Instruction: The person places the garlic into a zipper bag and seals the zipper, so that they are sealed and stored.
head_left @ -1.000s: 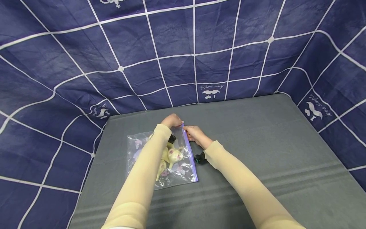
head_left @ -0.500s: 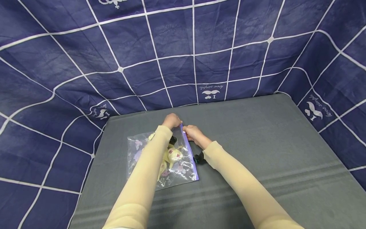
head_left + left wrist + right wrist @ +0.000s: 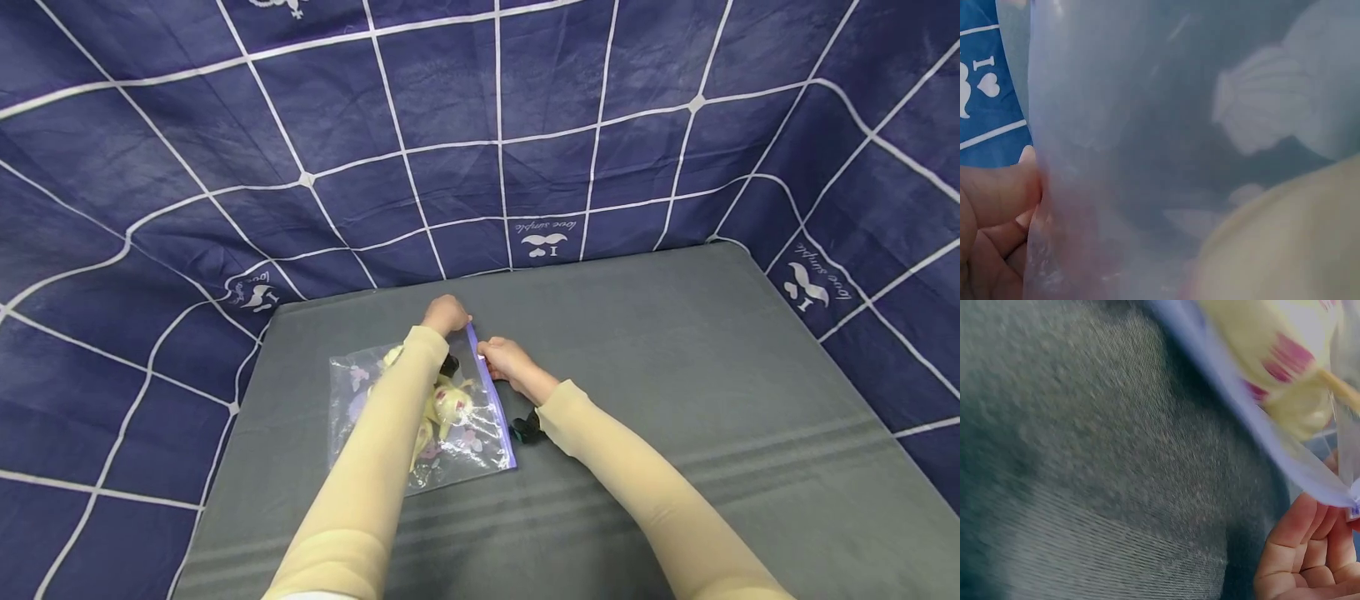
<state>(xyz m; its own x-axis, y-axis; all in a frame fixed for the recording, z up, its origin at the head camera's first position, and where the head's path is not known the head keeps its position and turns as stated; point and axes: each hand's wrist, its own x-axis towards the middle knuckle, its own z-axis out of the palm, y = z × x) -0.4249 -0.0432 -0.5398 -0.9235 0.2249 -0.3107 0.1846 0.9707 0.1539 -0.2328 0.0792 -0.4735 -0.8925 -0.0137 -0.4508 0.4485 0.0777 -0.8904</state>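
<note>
A clear zip bag with printed shells lies on the grey surface, its purple zip strip facing right. Inside are pale yellow rounded objects with pink marks, perhaps toys; my left forearm hides part of them. At the strip's far end, my left hand pinches the bag's corner between thumb and fingers. My right hand is a little nearer along the strip, thumb and finger pinching the small white slider. Its other fingers are curled in the right wrist view.
Grey cloth covers the table, extending right of the bag. Blue curtain with white lines rises behind and at both sides. Small dark devices sit at the wrists.
My right hand has slid a short way along the zip strip towards me, widening the gap to my left hand. The left hand keeps its hold on the corner.
</note>
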